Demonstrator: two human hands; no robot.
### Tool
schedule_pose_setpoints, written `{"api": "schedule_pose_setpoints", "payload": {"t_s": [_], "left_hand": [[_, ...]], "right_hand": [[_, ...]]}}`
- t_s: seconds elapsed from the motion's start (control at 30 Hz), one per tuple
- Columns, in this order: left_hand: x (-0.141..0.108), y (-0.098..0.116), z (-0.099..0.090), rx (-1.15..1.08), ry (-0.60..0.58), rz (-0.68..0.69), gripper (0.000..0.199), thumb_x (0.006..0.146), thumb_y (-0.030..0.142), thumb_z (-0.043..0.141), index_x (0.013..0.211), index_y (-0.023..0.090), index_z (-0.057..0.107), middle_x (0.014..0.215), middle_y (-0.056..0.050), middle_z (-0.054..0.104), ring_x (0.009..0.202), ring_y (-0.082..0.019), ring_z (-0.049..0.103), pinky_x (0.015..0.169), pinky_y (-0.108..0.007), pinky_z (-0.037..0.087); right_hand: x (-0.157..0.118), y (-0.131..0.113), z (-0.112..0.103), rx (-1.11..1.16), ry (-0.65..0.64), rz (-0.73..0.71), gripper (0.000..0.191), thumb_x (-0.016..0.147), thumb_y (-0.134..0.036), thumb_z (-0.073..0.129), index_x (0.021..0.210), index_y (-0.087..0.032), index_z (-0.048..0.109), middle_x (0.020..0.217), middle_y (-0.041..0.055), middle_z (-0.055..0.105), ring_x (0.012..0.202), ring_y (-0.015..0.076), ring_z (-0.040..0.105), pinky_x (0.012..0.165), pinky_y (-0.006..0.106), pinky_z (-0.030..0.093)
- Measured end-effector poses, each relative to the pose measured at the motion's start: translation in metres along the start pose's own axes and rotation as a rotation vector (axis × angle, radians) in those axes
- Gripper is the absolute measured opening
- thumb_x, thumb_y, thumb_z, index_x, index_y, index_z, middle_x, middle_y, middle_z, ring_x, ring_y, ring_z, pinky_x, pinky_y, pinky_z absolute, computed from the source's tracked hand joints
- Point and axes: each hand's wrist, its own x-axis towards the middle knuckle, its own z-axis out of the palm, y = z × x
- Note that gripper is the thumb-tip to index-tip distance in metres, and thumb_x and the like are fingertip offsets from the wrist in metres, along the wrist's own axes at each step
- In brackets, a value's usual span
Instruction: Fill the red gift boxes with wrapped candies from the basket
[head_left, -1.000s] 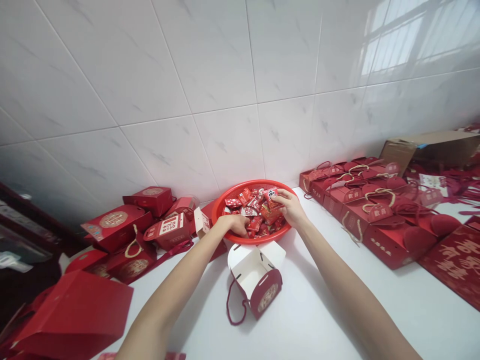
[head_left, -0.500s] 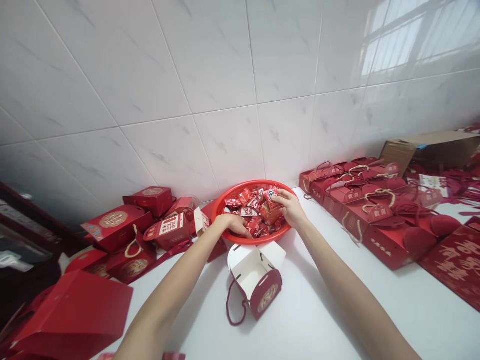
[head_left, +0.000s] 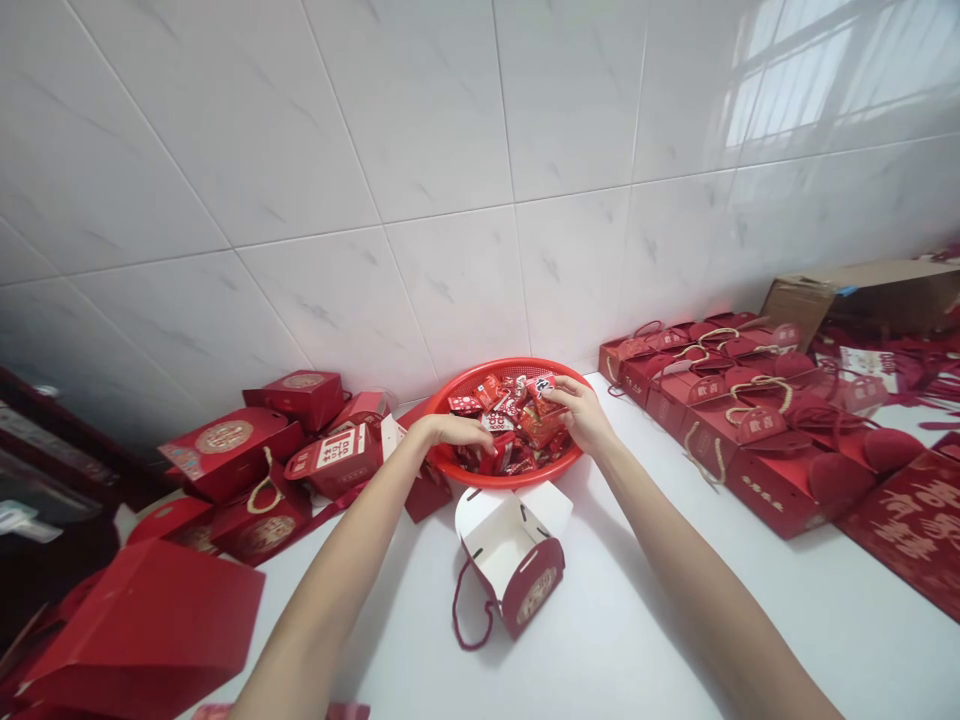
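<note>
A red plastic basket (head_left: pixel 450 470) full of red wrapped candies (head_left: pixel 517 410) stands against the wall. Over its left side, my left hand (head_left: pixel 459 430) is closed, its fingertips pinching a red candy packet (head_left: pixel 496 455). At the basket's right side, my right hand (head_left: pixel 581 412) pinches another red packet (head_left: pixel 540 386) with dark and white lettering. Just in front of the basket sits an open gift box (head_left: pixel 510 560), white inside and dark red outside, with a dark red cord loop hanging at its left. Its inside shows no candy.
Closed red gift boxes (head_left: pixel 240 450) are piled on the left, with a large red box (head_left: pixel 142 630) nearer me. Rows of red boxes with cord handles (head_left: pixel 735 430) line the right. Beyond them is a cardboard carton (head_left: pixel 802 300). A tiled wall (head_left: pixel 450 290) bounds the back.
My left hand has risen slightly out of the candies, with a red packet now showing at its fingertips. My right hand and the open box have stayed nearly still.
</note>
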Motion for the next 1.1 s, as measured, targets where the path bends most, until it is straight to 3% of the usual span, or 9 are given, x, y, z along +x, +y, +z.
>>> {"api": "schedule_pose_setpoints", "payload": {"t_s": [0.17, 0.37, 0.47, 0.7, 0.9, 1.1], "left_hand": [[-0.004, 0.001, 0.001, -0.080, 0.025, 0.012, 0.031, 0.072, 0.048, 0.061, 0.079, 0.019, 0.066, 0.090, -0.005, 0.074, 0.089, -0.022, 0.067, 0.075, -0.027, 0.053], [-0.007, -0.010, -0.010, -0.139, -0.221, 0.162, 0.053, 0.059, 0.032, 0.080, 0.109, 0.021, 0.066, 0.085, 0.000, 0.074, 0.084, -0.018, 0.068, 0.079, -0.026, 0.053], [-0.004, -0.017, -0.014, -0.198, -0.246, 0.208, 0.060, 0.055, 0.024, 0.081, 0.112, 0.022, 0.064, 0.088, 0.000, 0.074, 0.083, -0.019, 0.069, 0.080, -0.029, 0.055], [-0.008, -0.013, -0.012, -0.072, 0.002, 0.255, 0.041, 0.062, 0.023, 0.070, 0.102, 0.021, 0.063, 0.092, 0.001, 0.069, 0.089, -0.019, 0.067, 0.078, -0.025, 0.052], [-0.012, -0.007, -0.002, -0.295, 0.005, 0.075, 0.041, 0.073, 0.024, 0.064, 0.113, 0.021, 0.057, 0.082, -0.002, 0.071, 0.080, -0.021, 0.070, 0.070, -0.028, 0.054], [-0.014, 0.003, 0.003, -0.336, 0.137, 0.069, 0.038, 0.086, 0.020, 0.048, 0.121, 0.023, 0.059, 0.079, -0.002, 0.071, 0.074, -0.018, 0.069, 0.068, -0.026, 0.054]], "right_hand": [[-0.002, -0.001, 0.001, 0.013, -0.019, 0.002, 0.030, 0.048, -0.029, 0.085, 0.072, -0.022, 0.068, 0.076, -0.0011, 0.069, 0.074, 0.0173, 0.065, 0.058, 0.026, 0.048], [-0.001, -0.001, 0.000, -0.013, 0.020, -0.011, 0.028, 0.048, -0.029, 0.084, 0.069, -0.022, 0.067, 0.074, -0.0014, 0.069, 0.072, 0.0159, 0.063, 0.052, 0.022, 0.043], [-0.002, -0.001, 0.000, -0.011, 0.008, 0.000, 0.028, 0.048, -0.029, 0.084, 0.070, -0.022, 0.068, 0.073, -0.0014, 0.069, 0.070, 0.0155, 0.062, 0.053, 0.023, 0.045], [-0.002, -0.003, 0.001, 0.018, 0.007, 0.014, 0.029, 0.047, -0.028, 0.085, 0.070, -0.021, 0.069, 0.073, -0.0016, 0.069, 0.070, 0.0153, 0.063, 0.056, 0.025, 0.048], [-0.002, -0.003, 0.001, 0.012, -0.006, 0.014, 0.028, 0.048, -0.029, 0.084, 0.071, -0.022, 0.069, 0.073, -0.0014, 0.068, 0.070, 0.0148, 0.062, 0.055, 0.024, 0.046], [-0.002, -0.004, 0.000, 0.030, -0.012, 0.027, 0.029, 0.048, -0.028, 0.084, 0.071, -0.022, 0.068, 0.074, -0.0016, 0.069, 0.073, 0.0152, 0.062, 0.054, 0.023, 0.045]]}}
